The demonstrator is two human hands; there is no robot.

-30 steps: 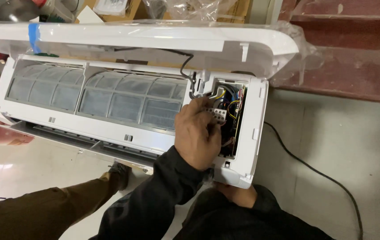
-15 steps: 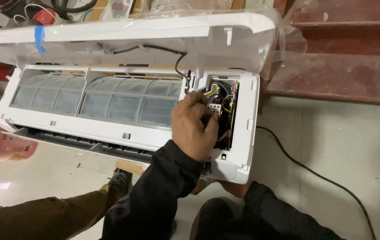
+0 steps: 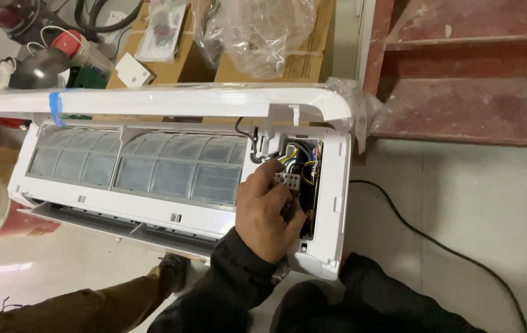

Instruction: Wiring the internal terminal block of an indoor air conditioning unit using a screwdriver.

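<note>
The left hand [image 3: 269, 213] is pinching its grip around a small white connector block [image 3: 286, 181] inside the wiring bay [image 3: 303, 179] at the right end of a white air conditioner unit [image 3: 171, 179]. The unit is lying with its long axis left to right, its front cover [image 3: 152, 102] raised, mesh filters [image 3: 140, 163] facing up. The right hand is hiding beneath the unit's right end; I cannot tell its grip. A black cable [image 3: 436, 246] is trailing across the floor [image 3: 473, 203].

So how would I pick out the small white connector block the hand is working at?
Find the long white air-conditioner unit lying open on the floor, its front panel raised. At its right end is an open wiring bay; the left hand reaches in there. The white connector block sits at its fingertips, the only pale, gridded piece among coloured wires.
</note>
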